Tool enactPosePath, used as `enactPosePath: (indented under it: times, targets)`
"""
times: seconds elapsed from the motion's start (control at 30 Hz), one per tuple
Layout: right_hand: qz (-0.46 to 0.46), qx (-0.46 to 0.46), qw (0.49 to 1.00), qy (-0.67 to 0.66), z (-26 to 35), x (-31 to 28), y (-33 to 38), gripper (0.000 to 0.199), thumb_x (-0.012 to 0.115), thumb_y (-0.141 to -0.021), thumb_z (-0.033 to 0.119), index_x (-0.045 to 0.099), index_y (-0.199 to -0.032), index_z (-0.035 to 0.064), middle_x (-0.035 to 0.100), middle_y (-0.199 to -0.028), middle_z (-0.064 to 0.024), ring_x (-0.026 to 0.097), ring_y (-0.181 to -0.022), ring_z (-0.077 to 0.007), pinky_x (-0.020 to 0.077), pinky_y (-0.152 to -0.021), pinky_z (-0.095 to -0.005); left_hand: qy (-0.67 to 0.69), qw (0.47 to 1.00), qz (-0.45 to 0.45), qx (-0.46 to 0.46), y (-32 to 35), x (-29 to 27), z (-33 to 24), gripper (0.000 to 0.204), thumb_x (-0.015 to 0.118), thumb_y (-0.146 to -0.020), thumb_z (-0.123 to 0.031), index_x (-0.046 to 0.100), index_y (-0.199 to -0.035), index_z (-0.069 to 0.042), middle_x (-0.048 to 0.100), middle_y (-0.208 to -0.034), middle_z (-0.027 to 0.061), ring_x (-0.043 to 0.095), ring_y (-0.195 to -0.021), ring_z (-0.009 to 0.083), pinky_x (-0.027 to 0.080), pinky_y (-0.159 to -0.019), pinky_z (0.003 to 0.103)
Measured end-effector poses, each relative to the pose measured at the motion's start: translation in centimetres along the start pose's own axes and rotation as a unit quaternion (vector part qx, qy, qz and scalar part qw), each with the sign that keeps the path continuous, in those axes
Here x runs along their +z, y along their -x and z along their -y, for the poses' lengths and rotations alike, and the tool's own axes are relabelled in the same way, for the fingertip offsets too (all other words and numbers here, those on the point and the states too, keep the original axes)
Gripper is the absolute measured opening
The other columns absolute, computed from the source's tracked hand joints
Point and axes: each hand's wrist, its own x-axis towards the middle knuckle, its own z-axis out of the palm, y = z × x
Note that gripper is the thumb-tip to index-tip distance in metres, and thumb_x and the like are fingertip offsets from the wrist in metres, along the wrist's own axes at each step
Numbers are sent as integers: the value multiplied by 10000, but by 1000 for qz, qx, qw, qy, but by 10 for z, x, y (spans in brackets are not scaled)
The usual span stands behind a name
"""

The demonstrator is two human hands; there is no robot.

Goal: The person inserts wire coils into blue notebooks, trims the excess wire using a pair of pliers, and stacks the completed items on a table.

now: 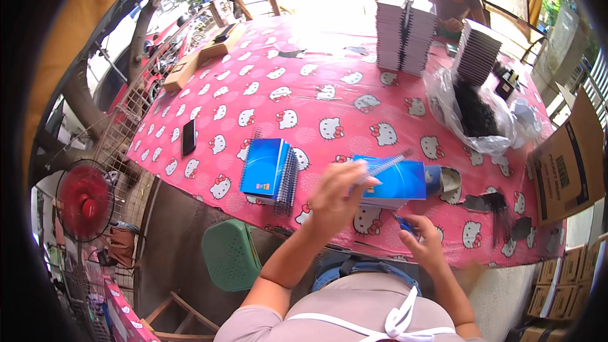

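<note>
My left hand (340, 193) is raised over a stack of blue-covered books (403, 180) near the table's front edge. Its fingers are pinched on one end of a pale spiral coil (387, 163), which is smeared by motion and slants up to the right. My right hand (423, 239), lower and nearer to me, is closed round a small blue-handled tool (404, 223) whose tip points toward the stack. To the left, a pile of blue spiral notebooks (265, 168) lies with its coils along the sides.
Tall stacks of books (389, 38) and a clear plastic bag with black coils (478, 114) stand at the far right. A cardboard box (567, 164) is at the right edge. A phone (189, 137) lies at left. A person (453, 0) sits across the table.
</note>
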Motion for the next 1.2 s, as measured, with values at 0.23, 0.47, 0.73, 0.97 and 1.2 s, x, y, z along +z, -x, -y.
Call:
enactPosePath:
  times: [0.23, 0.47, 0.73, 0.97, 1.2]
  targets:
    - [-165, -165, 901, 365, -39, -19, 5, 434, 814, -676, 206, 632, -1038, 51, 592, -1098, -147, 564, -1036, -326, 417, -904, -520, -239, 970, 1, 44, -71, -123, 26, 221, 500, -951, -72, 594, -1149, -43, 549, -716, 23, 497, -612, 183, 395, -745, 333]
    - [57, -318, 940, 112, 78, -10, -33, 202, 757, -783, 103, 658, -936, 16, 669, -871, -129, 649, -751, -244, 532, -673, -335, -366, 857, 336, -135, -2, -136, 134, 604, 286, -1002, -506, 381, -1441, -102, 375, -1461, 140, 314, -1373, 319, 105, -1112, 584]
    - [48, -194, 949, -245, 125, 150, -201, 292, 578, -963, 266, 656, -981, -15, 659, -816, -66, 584, -732, -100, 469, -652, -258, -131, 961, -143, -198, 68, -156, 98, 684, 267, -1005, -541, 444, -1381, 2, 472, -1399, 193, 401, -1340, 317, 282, -1107, 438]
    - [-50, -31, 947, -315, 78, 249, -263, 549, 580, -928, 481, 650, -672, 0, 581, -610, -31, 515, -595, -100, 415, -569, -280, -152, 879, -372, -255, 98, -110, 128, 544, 319, -1038, -412, 607, -959, 43, 638, -991, 159, 602, -1008, 273, 443, -890, 393]
    - [-70, -32, 913, -400, 76, 258, -276, 628, 547, -938, 507, 527, -517, 40, 515, -515, -23, 467, -519, -108, 377, -539, -275, -136, 794, -533, -259, 85, -101, 133, 535, 391, -1025, -400, 537, -715, 11, 586, -662, 106, 581, -678, 211, 467, -687, 345]
